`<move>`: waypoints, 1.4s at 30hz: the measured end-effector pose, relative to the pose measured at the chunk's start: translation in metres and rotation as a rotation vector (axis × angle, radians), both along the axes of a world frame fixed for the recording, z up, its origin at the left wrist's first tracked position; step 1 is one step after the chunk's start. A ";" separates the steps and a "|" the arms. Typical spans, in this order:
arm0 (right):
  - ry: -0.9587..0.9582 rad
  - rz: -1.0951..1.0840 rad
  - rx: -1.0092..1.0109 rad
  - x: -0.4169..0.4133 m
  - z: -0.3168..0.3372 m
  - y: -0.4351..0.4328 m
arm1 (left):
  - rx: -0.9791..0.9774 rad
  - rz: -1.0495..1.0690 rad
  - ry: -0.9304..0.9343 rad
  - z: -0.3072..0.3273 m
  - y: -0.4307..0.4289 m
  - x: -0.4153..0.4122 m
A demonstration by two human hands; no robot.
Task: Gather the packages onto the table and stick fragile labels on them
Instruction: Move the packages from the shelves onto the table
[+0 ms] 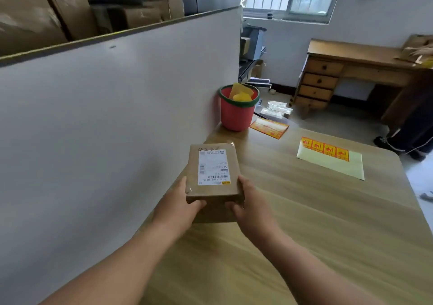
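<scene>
My left hand [180, 202] and right hand [249, 202] grip the brown box [214, 169], so I should lay it flat on the table [304, 222] near the stickers [325, 150].

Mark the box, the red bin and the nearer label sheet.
box [213, 170]: head view, middle of its top face.
red bin [237, 116]: head view, front of its red wall.
nearer label sheet [334, 165]: head view, pale part just below its orange row.
</scene>
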State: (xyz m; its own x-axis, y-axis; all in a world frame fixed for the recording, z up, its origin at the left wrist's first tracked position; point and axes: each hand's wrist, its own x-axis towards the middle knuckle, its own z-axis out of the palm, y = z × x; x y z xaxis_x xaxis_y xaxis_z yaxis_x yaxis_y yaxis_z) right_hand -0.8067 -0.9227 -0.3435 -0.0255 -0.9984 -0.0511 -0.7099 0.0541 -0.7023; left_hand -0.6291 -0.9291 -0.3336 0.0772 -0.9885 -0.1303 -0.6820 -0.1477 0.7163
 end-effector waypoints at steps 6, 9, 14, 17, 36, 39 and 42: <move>0.022 0.029 0.067 -0.022 -0.047 -0.094 | 0.056 0.050 -0.050 -0.043 -0.082 -0.027; 0.059 0.051 0.088 -0.028 -0.064 -0.127 | 0.084 0.075 -0.032 -0.059 -0.109 -0.035; 0.179 0.081 0.113 -0.038 -0.085 -0.166 | 0.141 0.061 0.084 -0.082 -0.133 -0.045; 0.203 -0.080 0.057 -0.047 -0.091 -0.184 | 0.274 -0.058 0.206 -0.085 -0.135 -0.055; 0.364 0.382 -0.149 0.064 0.007 -0.072 | -0.192 -0.074 -0.765 0.032 -0.001 0.068; 0.385 0.462 -0.198 0.088 0.036 -0.033 | -0.197 0.001 -0.769 0.052 0.052 0.091; 0.421 0.552 -0.266 0.115 0.064 0.018 | -0.179 0.080 -0.770 0.070 0.115 0.117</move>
